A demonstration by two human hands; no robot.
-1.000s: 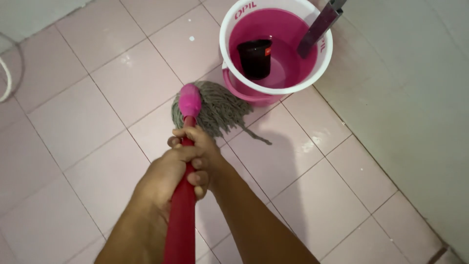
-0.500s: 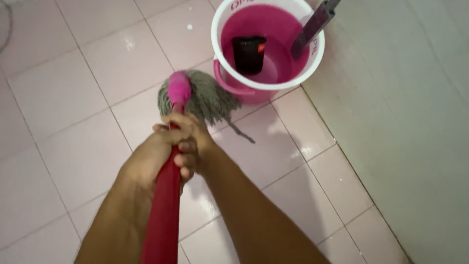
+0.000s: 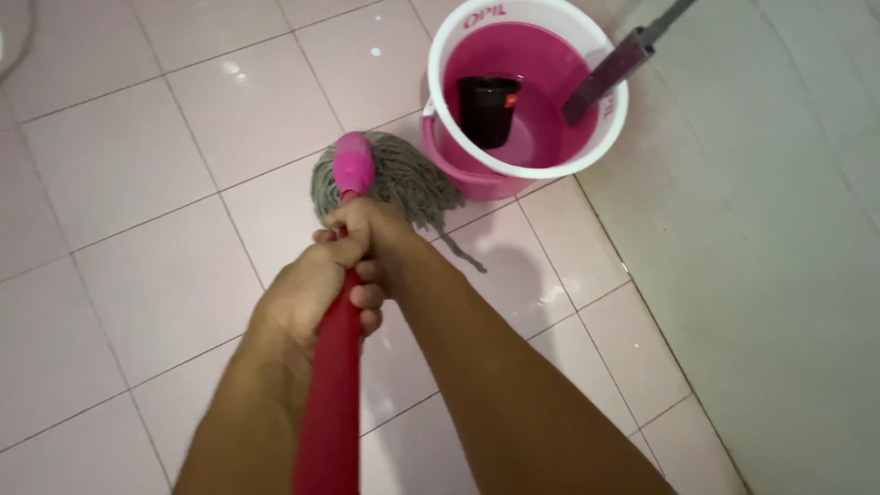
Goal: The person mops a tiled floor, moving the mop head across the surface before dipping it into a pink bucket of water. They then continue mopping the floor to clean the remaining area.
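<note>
Both hands are wrapped tight around the red mop handle [image 3: 332, 394], the left hand [image 3: 307, 302] lower and the right hand [image 3: 367, 229] higher, nearer the head. The handle's long axis runs from the bottom edge of the floor up toward the bucket, ending in a pink plastic socket [image 3: 354, 170] and a grey stringy mop head [image 3: 403, 188] spread on glossy pale pink floor tiles [image 3: 137, 183]. The mop head lies just beside, perhaps touching, a round pink bucket [image 3: 600, 137] with a white rim, holding water and a dark cup [image 3: 488, 108], close to a greyish wall [image 3: 779, 229].

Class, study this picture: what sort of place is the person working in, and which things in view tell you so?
Probably a tiled room in a home, perhaps a bathroom or wash area. The clues: glossy pale pink floor tiles, a pink bucket holding water and a dark cup, and a grey string mop gripped by both hands, left hand and right hand.
</note>
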